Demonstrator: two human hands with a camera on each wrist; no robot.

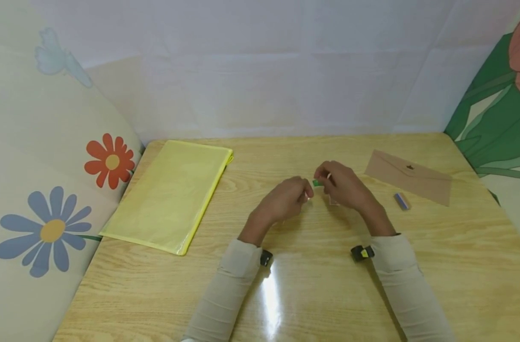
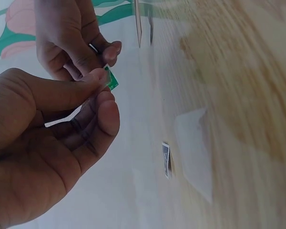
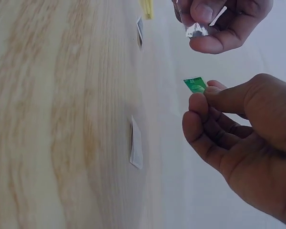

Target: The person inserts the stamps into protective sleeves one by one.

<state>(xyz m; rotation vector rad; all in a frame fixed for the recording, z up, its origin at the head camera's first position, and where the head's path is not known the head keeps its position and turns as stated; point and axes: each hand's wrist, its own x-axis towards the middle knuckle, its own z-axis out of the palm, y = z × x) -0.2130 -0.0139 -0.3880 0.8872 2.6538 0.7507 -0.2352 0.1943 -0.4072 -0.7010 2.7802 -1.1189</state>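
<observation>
Between thumb and fingertip my right hand (image 1: pixel 338 185) pinches a small green stamp (image 3: pixel 195 84) by its edge. My left hand (image 1: pixel 287 197) faces it a short way off and grips a small clear plastic sleeve (image 3: pixel 196 29) that shines at its end. Most of the sleeve is hidden by the fingers. From the left wrist, the green stamp (image 2: pixel 112 78) overlaps my left fingertips. Below the hands on the table lie a dark stamp-like piece with a white border (image 2: pixel 166 160) and a thin translucent piece (image 2: pixel 195 148). A small pale piece (image 3: pixel 136 143) rests under the right hand.
On the left of the wooden table (image 1: pixel 311 285) lies a yellow zip folder (image 1: pixel 170 194). A brown envelope (image 1: pixel 409 178) sits at the back right, with a blue, white and brownish eraser (image 1: pixel 401 201) in front of it. White cloth (image 1: pixel 251 85) hangs behind the table.
</observation>
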